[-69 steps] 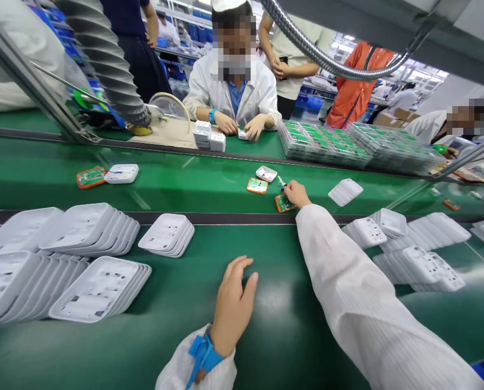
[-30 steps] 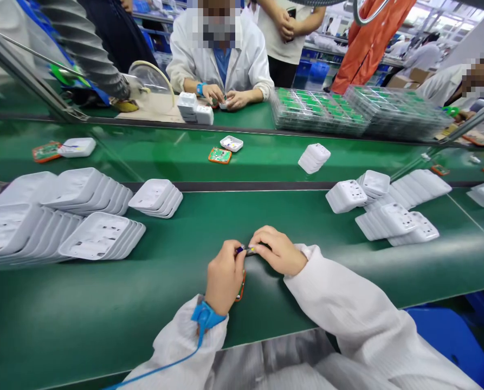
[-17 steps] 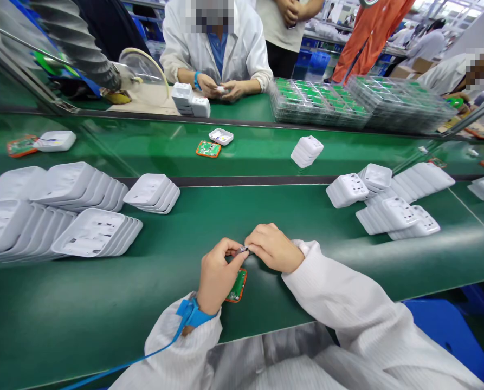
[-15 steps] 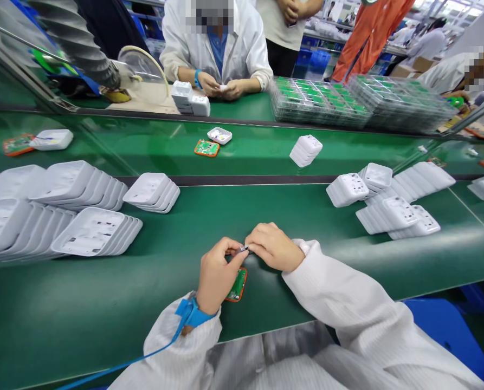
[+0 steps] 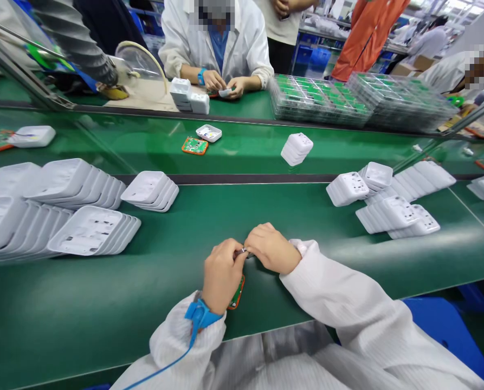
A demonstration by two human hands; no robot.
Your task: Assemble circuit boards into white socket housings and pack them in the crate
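Observation:
My left hand (image 5: 222, 273), with a blue wrist strap (image 5: 201, 314) at its cuff, pinches a small silver-and-dark piece (image 5: 244, 251) between thumb and fingers. Meeting it fingertip to fingertip, my right hand (image 5: 272, 250) grips the right end of the same piece, which is too small to name. Partly hidden below my left hand, a green circuit board in an orange frame (image 5: 237, 292) lies on the green table (image 5: 307, 303).
Stacks of white plastic covers (image 5: 93, 230) stand at left, and more white covers (image 5: 392, 214) at right. Behind the dark rail, a raised green belt (image 5: 242, 154) carries boards and covers. Opposite sits a person in a white coat (image 5: 242, 38), beside clear trays of green boards (image 5: 318, 100).
My left hand has turned and shifted slightly right, its fingers folding in closer and covering more of the board. Items on the belt have moved left. The person opposite now handles a white piece differently.

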